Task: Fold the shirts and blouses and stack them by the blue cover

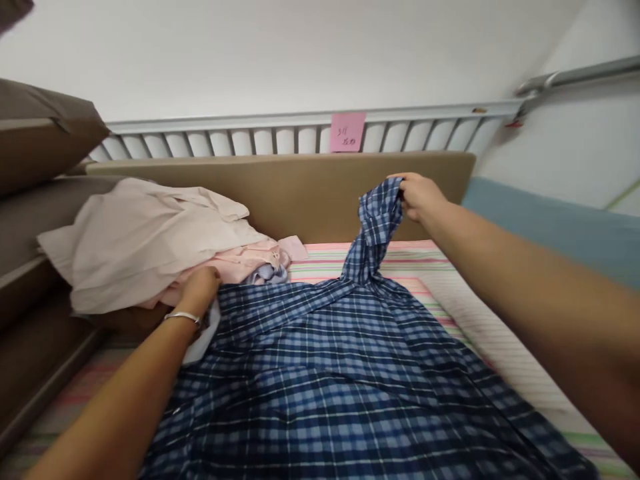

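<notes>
A blue plaid shirt is spread over the bed in front of me. My right hand is closed on its collar end and lifts it up off the bed, so the cloth hangs in a twist below my fingers. At the shirt's left shoulder, my left hand is closed on the fabric, its fingertips partly hidden. A bracelet circles my left wrist. Just beyond that hand lies a heap of clothes, with a cream garment on top and a pink garment under it.
Brown padded cushions are stacked at the left. A brown padded board stands along the back, before a white radiator bearing a pink sticky note. Striped bedding shows around the shirt. A grey pipe runs at upper right.
</notes>
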A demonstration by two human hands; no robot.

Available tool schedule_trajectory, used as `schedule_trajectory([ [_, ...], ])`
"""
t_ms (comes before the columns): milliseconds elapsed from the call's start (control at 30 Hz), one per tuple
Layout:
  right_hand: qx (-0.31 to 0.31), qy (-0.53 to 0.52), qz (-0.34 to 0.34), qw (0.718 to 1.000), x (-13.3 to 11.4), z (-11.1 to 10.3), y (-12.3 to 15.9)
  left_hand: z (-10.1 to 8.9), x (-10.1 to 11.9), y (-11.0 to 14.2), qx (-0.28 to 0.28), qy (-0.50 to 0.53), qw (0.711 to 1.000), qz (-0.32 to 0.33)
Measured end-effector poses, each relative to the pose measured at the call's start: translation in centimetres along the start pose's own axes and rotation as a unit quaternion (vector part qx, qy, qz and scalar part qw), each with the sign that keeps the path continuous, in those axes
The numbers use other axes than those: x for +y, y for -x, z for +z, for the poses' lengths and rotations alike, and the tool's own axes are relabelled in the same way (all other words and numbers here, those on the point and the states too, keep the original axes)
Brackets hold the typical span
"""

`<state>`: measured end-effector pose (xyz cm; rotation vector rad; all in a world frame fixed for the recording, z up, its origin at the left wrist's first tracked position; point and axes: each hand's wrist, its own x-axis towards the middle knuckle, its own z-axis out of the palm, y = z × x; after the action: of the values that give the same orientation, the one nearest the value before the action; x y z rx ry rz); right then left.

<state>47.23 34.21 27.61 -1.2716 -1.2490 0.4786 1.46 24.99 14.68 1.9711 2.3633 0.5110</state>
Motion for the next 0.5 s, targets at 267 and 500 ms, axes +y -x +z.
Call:
schedule_trajectory([
  [267, -0.060, 0.320, -0.010, 0.946, 8.3, 0.1, 2.7, 2.1, -1.9, 6.8, 0.008, 0.045, 0.998, -0.037],
  [500, -0.226, 0.445, 0.002, 0.866, 13.2, 1.1, 9.9, 6.2, -1.4, 9.5, -0.087, 0.073, 0.991, -0.064],
])
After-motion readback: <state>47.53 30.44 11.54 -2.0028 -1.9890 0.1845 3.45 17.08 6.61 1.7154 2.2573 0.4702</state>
